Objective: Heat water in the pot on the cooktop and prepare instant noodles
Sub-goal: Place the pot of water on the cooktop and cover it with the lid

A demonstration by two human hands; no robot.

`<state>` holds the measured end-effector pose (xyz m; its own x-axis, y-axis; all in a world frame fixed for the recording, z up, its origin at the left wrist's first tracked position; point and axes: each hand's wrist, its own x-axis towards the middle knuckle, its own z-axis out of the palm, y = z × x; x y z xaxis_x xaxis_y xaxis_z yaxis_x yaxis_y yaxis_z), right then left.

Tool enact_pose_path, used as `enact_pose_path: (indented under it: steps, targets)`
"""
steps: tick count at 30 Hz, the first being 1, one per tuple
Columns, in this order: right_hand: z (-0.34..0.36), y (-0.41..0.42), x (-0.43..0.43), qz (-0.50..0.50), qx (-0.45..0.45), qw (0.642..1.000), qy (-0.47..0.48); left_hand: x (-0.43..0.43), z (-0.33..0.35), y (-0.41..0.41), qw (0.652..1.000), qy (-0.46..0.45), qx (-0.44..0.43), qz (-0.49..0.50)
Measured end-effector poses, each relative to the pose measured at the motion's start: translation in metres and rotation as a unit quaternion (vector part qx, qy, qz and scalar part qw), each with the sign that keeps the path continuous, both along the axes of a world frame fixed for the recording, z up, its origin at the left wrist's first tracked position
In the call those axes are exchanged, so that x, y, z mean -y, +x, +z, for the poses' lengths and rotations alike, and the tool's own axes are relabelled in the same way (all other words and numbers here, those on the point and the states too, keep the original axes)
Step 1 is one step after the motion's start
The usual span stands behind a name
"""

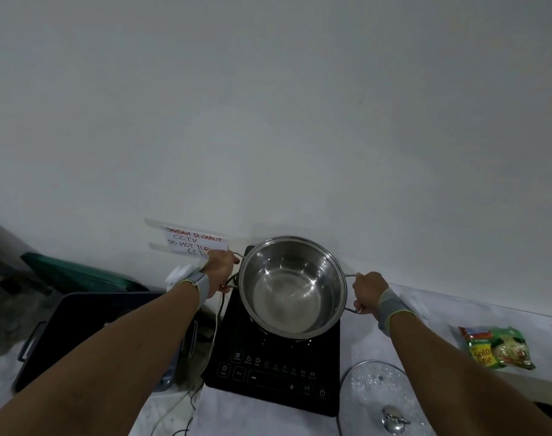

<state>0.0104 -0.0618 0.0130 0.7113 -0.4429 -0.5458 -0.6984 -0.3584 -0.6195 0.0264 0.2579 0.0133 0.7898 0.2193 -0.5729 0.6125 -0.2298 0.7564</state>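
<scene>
We grip the pot by both handles, left hand and right hand curled round them, keeping it level over the cooktop.

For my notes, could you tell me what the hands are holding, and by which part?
The steel pot: left hand grips its left wire handle, right hand the right handle.

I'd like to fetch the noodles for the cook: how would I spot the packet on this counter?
Start at the black cooktop under the steel pot, then look right along the pale counter. Beyond the glass lid lies the noodle packet: the only green and yellow printed thing there, lying flat.
</scene>
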Motion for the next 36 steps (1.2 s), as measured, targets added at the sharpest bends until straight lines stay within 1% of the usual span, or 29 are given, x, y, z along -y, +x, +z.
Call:
enact_pose_path:
  steps: [5, 8, 10, 15, 20, 23, 26, 30, 33, 36]
  targets:
    - [0.0, -0.001, 0.003, 0.015, 0.009, 1.0, -0.007, 0.005, -0.001, 0.0, 1.0, 0.006, 0.003, 0.015]
    - [0.003, -0.001, 0.001, 0.043, 0.002, 0.999, -0.015, 0.006, 0.0, -0.003, 1.0, 0.01, 0.006, 0.022]
    - [0.004, -0.004, 0.002, 0.031, 0.012, 0.999, -0.002, 0.008, 0.001, -0.004, 1.0, 0.011, 0.014, 0.024]
    - [0.011, -0.024, 0.015, 0.032, 0.037, 0.997, -0.065, 0.015, 0.003, -0.008, 0.999, -0.007, 0.017, 0.037]
    - [0.003, -0.058, 0.04, 0.042, 0.013, 0.997, -0.067, 0.02, 0.0, -0.011, 0.998, 0.022, 0.029, 0.042]
    - [0.001, -0.084, 0.052, 0.054, -0.009, 0.993, -0.103, 0.02, 0.0, -0.01, 0.997, 0.053, 0.045, 0.031]
    - [-0.004, -0.113, 0.063, 0.103, -0.059, 0.981, -0.156, 0.022, -0.003, -0.017, 0.994, 0.071, 0.076, 0.015]
    - [-0.013, -0.143, 0.07, 0.165, -0.11, 0.954, -0.226, 0.021, -0.003, -0.019, 0.993, 0.074, 0.093, 0.027]
    - [-0.021, -0.163, 0.074, 0.209, -0.129, 0.936, -0.251, 0.021, -0.002, -0.02, 0.992, 0.067, 0.104, 0.028]
    - [-0.027, -0.181, 0.075, 0.247, -0.14, 0.925, -0.252, 0.02, -0.002, -0.024, 0.992, 0.058, 0.112, 0.018]
